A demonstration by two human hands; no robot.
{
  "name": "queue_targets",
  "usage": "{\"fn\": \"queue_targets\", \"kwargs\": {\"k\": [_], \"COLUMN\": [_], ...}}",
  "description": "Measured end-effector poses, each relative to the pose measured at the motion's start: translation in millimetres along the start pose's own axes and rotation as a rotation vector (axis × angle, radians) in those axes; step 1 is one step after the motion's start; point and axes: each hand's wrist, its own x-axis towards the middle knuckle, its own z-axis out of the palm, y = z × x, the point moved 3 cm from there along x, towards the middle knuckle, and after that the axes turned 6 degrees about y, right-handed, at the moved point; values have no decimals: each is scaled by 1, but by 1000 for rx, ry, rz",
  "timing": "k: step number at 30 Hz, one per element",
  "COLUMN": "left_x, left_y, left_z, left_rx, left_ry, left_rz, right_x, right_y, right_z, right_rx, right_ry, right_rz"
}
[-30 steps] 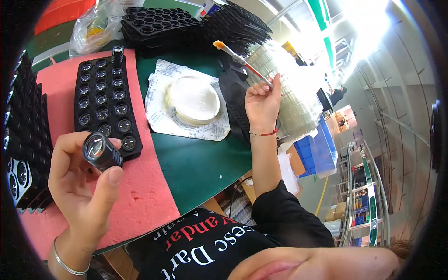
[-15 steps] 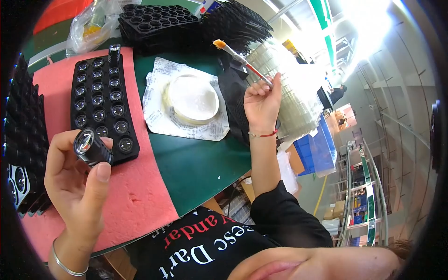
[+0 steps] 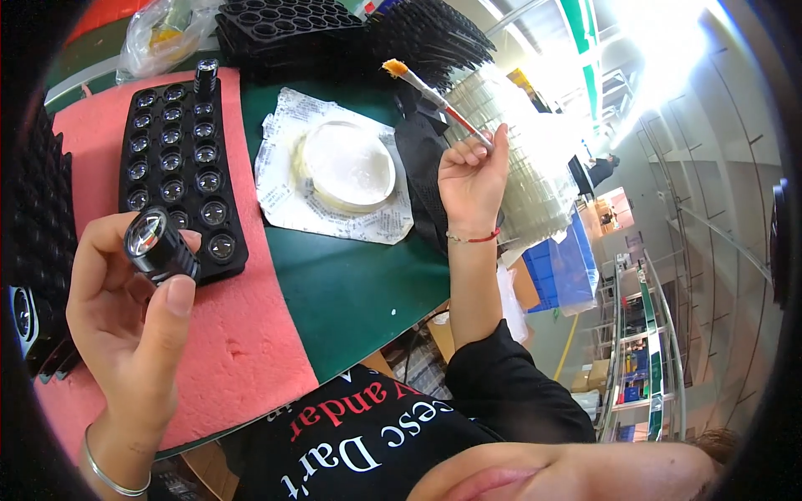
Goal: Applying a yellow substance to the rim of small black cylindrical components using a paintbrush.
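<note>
Head view: left hand, at 8 o'clock, fingers closed around a black lens barrel just beside the black lens tray. Right hand, at 1 o'clock, pinches a paintbrush above the green table.

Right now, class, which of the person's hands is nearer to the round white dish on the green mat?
Right. The right hand is just beside the white dish, holding a brush; the left hand is farther off, holding a black lens barrel.

Tray on foam pad at left, dish to its right, stacked trays behind.
</note>
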Motion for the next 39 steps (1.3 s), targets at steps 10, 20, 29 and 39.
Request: {"fn": "queue_targets", "kwargs": {"k": [10, 20, 29, 39], "left_x": [1, 2, 2, 1], "left_y": [0, 0, 0, 1], "left_z": [0, 0, 0, 1], "left_rx": [4, 5, -30, -27], "left_ry": [-3, -13, -16, -22], "left_rz": [12, 35, -8, -17], "right_x": [-2, -2, -3, -3], "right_y": [0, 1, 1, 2], "right_z": [2, 2, 2, 3], "right_rx": [22, 6, -10, -23], "right_ry": [23, 21, -25, 14], "right_rz": [11, 2, 5, -18]}}
